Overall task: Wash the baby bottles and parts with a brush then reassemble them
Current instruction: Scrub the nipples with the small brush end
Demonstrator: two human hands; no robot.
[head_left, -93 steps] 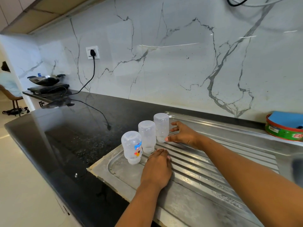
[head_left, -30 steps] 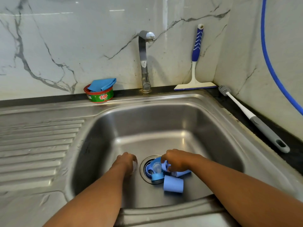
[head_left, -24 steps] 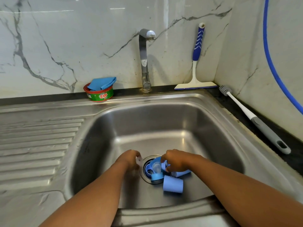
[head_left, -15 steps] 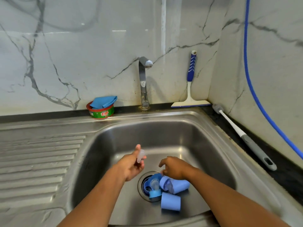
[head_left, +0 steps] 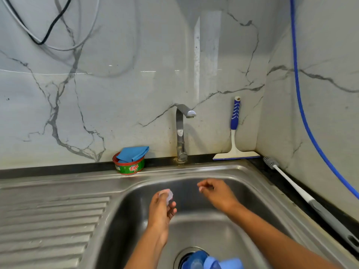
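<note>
The left hand [head_left: 160,212] pinches one small clear silicone teat [head_left: 168,196], held up over the steel sink basin [head_left: 194,172] below the curved metal tap [head_left: 181,133] at twelve o'clock, likely for rinsing. The right hand [head_left: 215,193], loosely curled, holds nothing. Blue plastic bottle caps [head_left: 231,264], at least two, crowd the drain at six o'clock. One long white-grey bottle brush [head_left: 291,183] waits at three o'clock.
</note>
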